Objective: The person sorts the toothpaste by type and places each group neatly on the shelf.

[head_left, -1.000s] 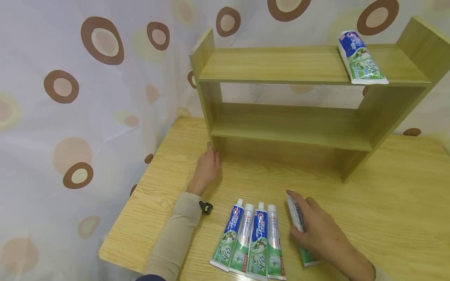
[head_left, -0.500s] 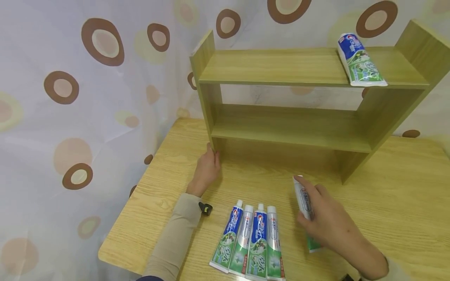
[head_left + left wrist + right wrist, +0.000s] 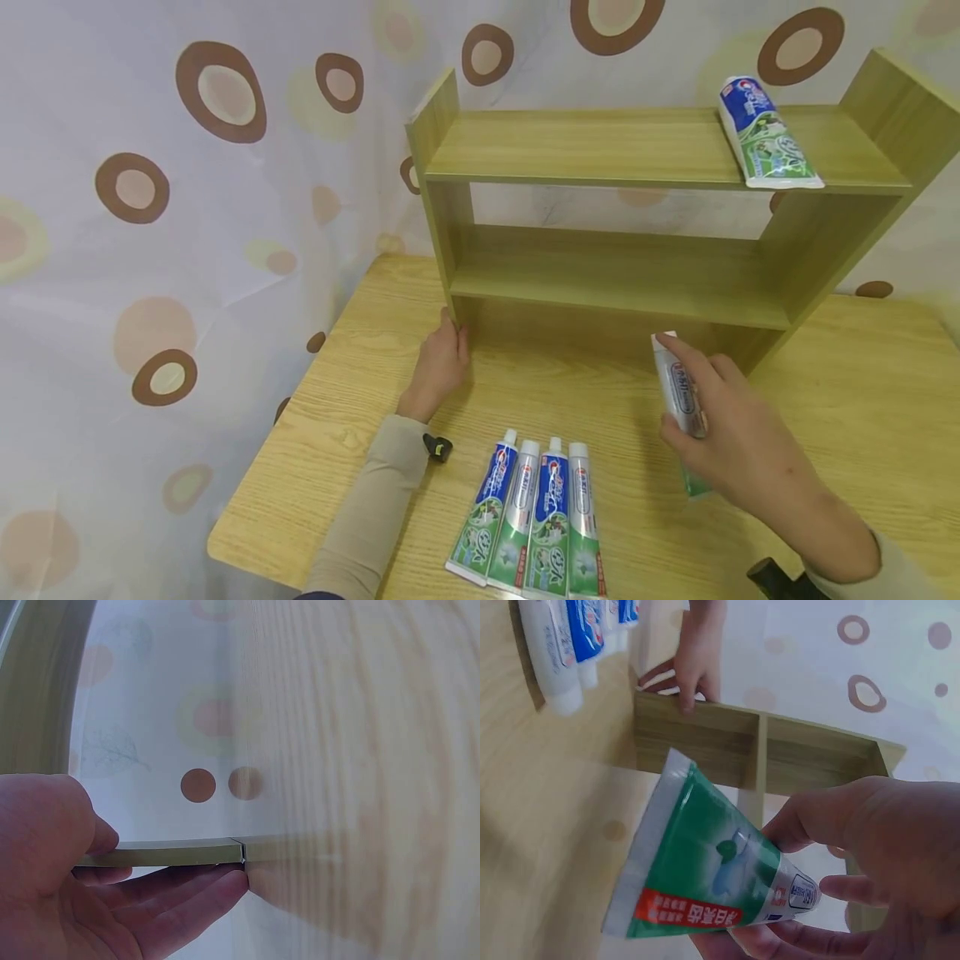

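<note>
My right hand (image 3: 750, 442) grips a silver-and-green toothpaste tube (image 3: 681, 390) above the table, in front of the shelf's right side. In the right wrist view, thumb and fingers wrap the toothpaste tube (image 3: 720, 870), its flat crimped end toward the camera. At the lower left of the wooden shelf (image 3: 615, 258), my left hand (image 3: 437, 367) holds the side panel's bottom edge. The left wrist view shows the thumb above that panel (image 3: 165, 853) and the fingers beneath. Several toothpaste tubes, blue-green (image 3: 487, 512) and silver-green (image 3: 585, 517), lie side by side nearer me.
A blue-and-green toothpaste tube (image 3: 768, 137) lies on the top shelf board at the right, its end at the front edge. The wood-grain table (image 3: 300, 467) ends at the left beside a patterned wall covering (image 3: 247, 208).
My right hand has lifted the silver-and-green tube off the table and carried it forward and right toward the shelf. The left hand stays on the side panel.
</note>
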`<state>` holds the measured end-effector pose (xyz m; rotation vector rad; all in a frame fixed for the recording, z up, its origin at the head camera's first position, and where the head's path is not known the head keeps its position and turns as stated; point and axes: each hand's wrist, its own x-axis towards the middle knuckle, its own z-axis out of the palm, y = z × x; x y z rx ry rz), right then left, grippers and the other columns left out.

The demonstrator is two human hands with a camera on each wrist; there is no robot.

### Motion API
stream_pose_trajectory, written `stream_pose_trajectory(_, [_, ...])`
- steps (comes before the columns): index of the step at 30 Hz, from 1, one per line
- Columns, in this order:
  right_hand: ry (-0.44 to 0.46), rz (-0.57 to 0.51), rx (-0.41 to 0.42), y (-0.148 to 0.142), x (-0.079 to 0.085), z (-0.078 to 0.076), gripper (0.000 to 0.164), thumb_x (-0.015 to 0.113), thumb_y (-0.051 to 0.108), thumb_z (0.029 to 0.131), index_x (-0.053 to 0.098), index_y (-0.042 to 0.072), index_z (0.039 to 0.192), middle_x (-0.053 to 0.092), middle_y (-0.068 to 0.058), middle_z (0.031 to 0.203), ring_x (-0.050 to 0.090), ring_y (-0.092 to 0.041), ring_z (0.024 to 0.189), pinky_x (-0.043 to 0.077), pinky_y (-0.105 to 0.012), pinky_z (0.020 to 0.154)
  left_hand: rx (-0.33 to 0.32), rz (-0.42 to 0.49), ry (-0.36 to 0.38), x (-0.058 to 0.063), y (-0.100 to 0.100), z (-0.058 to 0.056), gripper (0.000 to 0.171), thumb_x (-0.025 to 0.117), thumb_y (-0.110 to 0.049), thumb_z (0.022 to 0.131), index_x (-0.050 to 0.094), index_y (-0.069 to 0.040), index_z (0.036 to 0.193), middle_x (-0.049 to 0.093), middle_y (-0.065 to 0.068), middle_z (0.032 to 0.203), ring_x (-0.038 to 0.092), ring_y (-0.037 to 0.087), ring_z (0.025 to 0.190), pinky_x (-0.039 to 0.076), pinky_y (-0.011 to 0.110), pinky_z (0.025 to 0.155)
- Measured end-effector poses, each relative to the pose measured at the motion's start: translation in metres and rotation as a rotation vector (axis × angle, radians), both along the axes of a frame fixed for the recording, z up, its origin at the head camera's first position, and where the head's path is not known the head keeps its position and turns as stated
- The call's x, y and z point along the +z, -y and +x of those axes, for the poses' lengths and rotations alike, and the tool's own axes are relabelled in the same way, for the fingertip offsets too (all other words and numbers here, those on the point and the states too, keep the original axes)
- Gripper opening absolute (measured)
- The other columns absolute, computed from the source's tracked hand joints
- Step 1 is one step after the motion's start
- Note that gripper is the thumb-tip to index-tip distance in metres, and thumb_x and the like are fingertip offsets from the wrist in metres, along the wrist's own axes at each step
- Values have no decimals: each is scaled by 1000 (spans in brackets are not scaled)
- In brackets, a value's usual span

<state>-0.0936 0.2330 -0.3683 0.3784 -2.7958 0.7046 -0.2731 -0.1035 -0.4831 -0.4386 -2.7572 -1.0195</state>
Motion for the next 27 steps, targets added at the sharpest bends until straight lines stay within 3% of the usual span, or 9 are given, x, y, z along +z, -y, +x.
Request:
stream_pose_trajectory(8, [-141, 16, -15, -14, 14, -13, 98, 86, -1, 79, 41, 5, 166, 62, -35, 118, 61, -35, 82, 46, -22, 51, -10, -4, -5, 0, 0, 0, 36, 41, -8, 118, 39, 12, 148, 73, 40, 117, 75, 33, 70, 52, 30, 50])
stream_pose_trajectory(16, [-147, 33, -50, -18, 23, -29, 90, 85, 4, 81, 44, -5, 161, 65, -38, 110, 63, -39, 81, 51, -32, 50, -17, -12, -8, 0, 1, 1, 38, 39, -10, 119, 37, 10, 151, 72, 40, 121, 79, 38, 82, 60, 37, 58])
stream_pose_trajectory(23, [-137, 34, -76, -24, 28, -44, 83, 83, 6, 85, 46, -7, 158, 67, -36, 112, 64, -38, 80, 44, -22, 52, -12, -9, -6, -1, 1, 0, 34, 39, -10, 118, 40, 11, 146, 73, 37, 109, 68, 27, 63, 51, 29, 49])
stream_pose_trajectory(27, [-127, 36, -93, -27, 28, -51, 82, 83, 8, 85, 47, -8, 157, 67, -37, 114, 64, -40, 83, 44, -22, 54, -11, -2, -5, -1, 1, 0, 35, 40, -9, 118, 39, 11, 148, 73, 38, 112, 68, 26, 63, 48, 27, 48])
